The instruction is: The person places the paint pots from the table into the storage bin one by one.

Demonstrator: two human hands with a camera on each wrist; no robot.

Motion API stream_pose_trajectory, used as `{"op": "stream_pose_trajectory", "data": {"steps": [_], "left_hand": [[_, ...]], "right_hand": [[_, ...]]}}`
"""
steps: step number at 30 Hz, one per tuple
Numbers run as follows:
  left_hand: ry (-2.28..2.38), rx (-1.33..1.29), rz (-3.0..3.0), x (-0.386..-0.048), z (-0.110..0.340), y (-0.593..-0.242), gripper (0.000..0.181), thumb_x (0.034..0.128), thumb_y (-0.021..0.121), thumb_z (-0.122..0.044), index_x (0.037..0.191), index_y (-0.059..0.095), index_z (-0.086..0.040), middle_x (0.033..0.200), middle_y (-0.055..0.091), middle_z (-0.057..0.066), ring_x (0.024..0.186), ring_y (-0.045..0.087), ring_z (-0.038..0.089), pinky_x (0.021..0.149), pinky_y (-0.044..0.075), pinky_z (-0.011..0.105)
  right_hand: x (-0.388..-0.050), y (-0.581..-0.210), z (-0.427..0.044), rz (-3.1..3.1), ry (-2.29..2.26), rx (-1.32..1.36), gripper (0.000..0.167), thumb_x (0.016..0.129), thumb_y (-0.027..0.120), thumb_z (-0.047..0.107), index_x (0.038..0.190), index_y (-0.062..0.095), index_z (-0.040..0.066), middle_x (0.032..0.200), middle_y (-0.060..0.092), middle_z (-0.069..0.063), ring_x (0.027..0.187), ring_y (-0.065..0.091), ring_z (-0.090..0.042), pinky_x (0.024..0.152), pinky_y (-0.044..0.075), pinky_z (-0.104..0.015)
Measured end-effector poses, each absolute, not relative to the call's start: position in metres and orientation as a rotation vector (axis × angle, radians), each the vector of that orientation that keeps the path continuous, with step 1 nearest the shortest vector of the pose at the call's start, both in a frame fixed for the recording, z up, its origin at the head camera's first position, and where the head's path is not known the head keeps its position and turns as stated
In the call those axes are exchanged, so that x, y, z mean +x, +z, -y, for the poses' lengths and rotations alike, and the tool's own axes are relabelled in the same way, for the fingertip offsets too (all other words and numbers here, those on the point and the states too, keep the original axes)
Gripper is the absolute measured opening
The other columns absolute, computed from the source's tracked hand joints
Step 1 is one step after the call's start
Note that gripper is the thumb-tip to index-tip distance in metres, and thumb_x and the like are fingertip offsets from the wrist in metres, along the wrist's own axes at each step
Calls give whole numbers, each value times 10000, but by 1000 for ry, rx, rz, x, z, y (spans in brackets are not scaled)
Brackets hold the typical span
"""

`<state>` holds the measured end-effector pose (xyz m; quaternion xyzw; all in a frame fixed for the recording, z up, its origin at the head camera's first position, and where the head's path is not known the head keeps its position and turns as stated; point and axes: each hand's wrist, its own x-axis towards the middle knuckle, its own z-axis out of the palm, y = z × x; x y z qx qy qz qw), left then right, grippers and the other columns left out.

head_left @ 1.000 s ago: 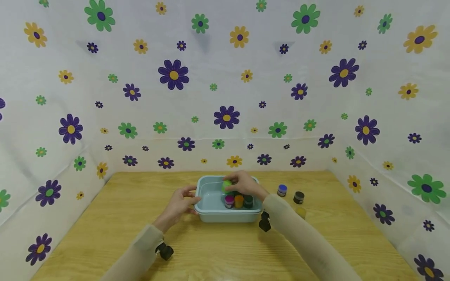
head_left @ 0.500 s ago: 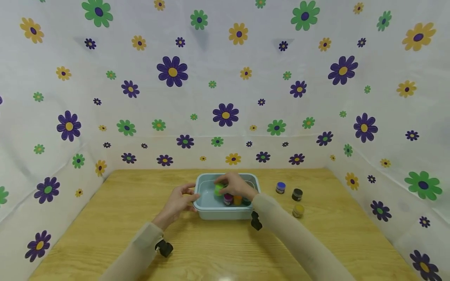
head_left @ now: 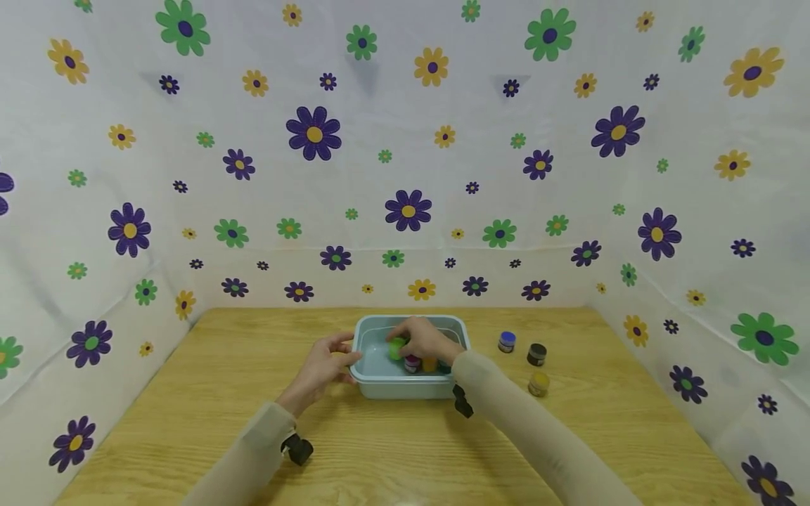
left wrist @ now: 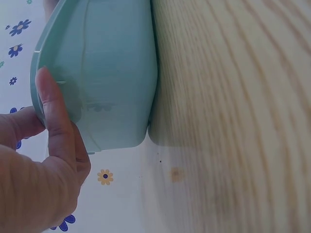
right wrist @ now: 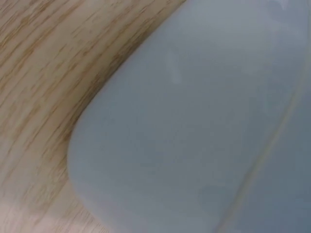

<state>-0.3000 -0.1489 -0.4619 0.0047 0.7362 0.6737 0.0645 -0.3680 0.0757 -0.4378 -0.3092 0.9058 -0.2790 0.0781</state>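
Note:
A light blue plastic basin [head_left: 405, 390] stands on the table. My left hand [head_left: 323, 367] holds its left rim, with thumb and fingers on either side of the rim [left wrist: 38, 73] in the left wrist view. Inside the basin, my right hand [head_left: 425, 339] pinches a small jar with a bright green lid [head_left: 396, 348], low near the floor. Beside it stand a magenta jar [head_left: 412, 364] and an orange jar [head_left: 429, 365]; a dark green jar [head_left: 444, 367] is partly hidden under the right hand. The right wrist view has only the basin's outer wall [right wrist: 160, 126] and the table.
Right of the basin, a blue-lidded jar [head_left: 507, 342], a black jar [head_left: 536, 354] and a yellow jar [head_left: 538, 384] stand on the wooden table [head_left: 380, 450]. A white flower-patterned curtain [head_left: 354, 176] encloses the back and sides.
My right hand has carried the green jar leftward and down inside the basin, beside the magenta jar. My left hand stays on the basin's rim.

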Motion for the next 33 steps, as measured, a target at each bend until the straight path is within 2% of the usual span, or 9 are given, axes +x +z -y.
{"op": "stream_pose_trajectory", "data": {"steps": [4, 10, 13, 17, 23, 33], "left_hand": [[2031, 15, -2228, -301, 149, -463, 528, 909, 671, -33, 1409, 499, -26, 1064, 518, 134, 697, 616, 190, 541, 595, 312], [2011, 2, -2229, -304, 150, -465, 536, 905, 675, -30, 1411, 499, -32, 1080, 514, 133, 783, 637, 241, 550, 599, 317], [2010, 9, -2233, -304, 150, -465, 539, 906, 674, -33, 1414, 493, -30, 1080, 512, 132, 755, 635, 224, 549, 599, 316], [2019, 21, -2233, -302, 149, -464, 532, 901, 682, -37, 1404, 507, -36, 1066, 515, 128, 702, 623, 189, 546, 599, 314], [2026, 20, -2238, -299, 149, -460, 519, 899, 682, -32, 1392, 521, -33, 1057, 520, 130, 773, 643, 238, 545, 599, 320], [2011, 8, -2249, -300, 149, -462, 516, 908, 677, -44, 1398, 518, -43, 1082, 518, 132, 780, 640, 239, 553, 602, 334]], "right_hand": [[-367, -438, -75, -2711, -806, -921, 326, 830, 745, 12, 1151, 723, 60, 1193, 697, -95, 1055, 616, -215, 966, 526, -404], [-366, -440, -74, -2722, -810, -889, 260, 832, 725, -2, 1084, 753, 54, 1145, 716, -97, 1056, 629, -235, 935, 546, -402], [-367, -441, -75, -2738, -819, -880, 243, 847, 721, 16, 1086, 752, 51, 1152, 714, -95, 1088, 630, -247, 949, 542, -415], [-367, -442, -75, -2751, -852, -860, 250, 863, 714, 15, 1111, 738, 34, 1171, 708, -107, 1130, 625, -268, 987, 524, -428], [-368, -443, -75, -2780, -884, -838, 265, 849, 724, 6, 1113, 733, 27, 1159, 713, -107, 1141, 622, -269, 1001, 515, -430], [-370, -443, -79, -2775, -939, -845, 263, 844, 725, -4, 1105, 734, 30, 1126, 724, -97, 1094, 646, -257, 971, 535, -416]]}}
